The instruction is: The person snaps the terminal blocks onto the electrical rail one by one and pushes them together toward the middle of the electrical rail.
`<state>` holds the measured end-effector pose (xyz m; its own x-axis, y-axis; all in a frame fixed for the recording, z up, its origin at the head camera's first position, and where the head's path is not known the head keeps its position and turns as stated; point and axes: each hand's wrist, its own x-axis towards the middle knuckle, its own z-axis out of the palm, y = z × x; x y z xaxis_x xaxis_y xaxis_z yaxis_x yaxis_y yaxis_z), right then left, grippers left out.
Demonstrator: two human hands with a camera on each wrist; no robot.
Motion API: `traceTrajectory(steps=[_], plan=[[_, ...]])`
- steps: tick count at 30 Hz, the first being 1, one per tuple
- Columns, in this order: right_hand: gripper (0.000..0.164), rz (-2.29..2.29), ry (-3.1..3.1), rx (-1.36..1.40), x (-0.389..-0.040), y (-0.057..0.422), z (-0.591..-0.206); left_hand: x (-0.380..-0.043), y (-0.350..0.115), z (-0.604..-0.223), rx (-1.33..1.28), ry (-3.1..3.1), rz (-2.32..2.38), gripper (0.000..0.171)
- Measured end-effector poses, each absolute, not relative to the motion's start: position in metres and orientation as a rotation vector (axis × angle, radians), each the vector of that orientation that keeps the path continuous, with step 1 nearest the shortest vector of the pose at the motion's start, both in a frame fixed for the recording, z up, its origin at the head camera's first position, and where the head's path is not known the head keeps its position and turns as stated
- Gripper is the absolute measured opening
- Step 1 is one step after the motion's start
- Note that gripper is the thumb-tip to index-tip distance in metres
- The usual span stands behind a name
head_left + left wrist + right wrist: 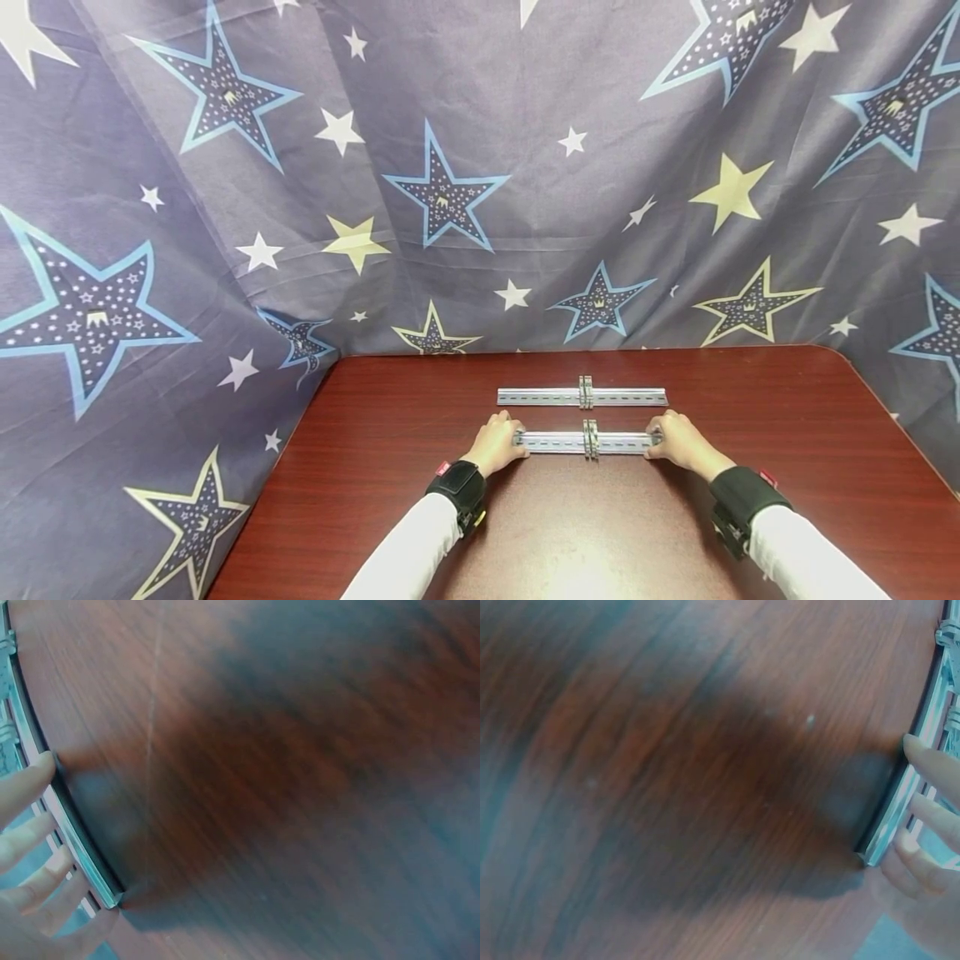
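Observation:
A slotted metal DIN rail [555,443] lies crosswise on the table, with small terminal-block-like clips [591,439] at its middle. My left hand [498,443] grips its left end, thumb along the near edge and fingers over the far side. At the opposite end my right hand [677,441] holds the rail in the same way. Both wrist views show the rail's end between thumb and fingers: the left hand [37,877] at the lower left, the right hand [930,832] at the right. Behind lies a second, parallel DIN rail [540,397], also with clips [586,392] at mid-length.
The reddish-brown wooden table [375,467] has a bright glare patch near its front. A grey star-patterned cloth [465,283] hangs behind the table and along both sides. Black bands [459,487] with cameras are strapped round both wrists.

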<state>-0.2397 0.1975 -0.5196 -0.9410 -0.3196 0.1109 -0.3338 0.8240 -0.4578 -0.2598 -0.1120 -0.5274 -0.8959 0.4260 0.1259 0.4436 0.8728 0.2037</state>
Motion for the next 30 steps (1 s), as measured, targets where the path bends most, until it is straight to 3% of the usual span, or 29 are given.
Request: traceTrajectory(steps=[30], plan=[[0.027, 0.730, -3.009, 0.457, -0.262, 0.194, -0.517, -0.277, -0.108, -0.520, -0.598, -2.987, -0.477, 0.033]])
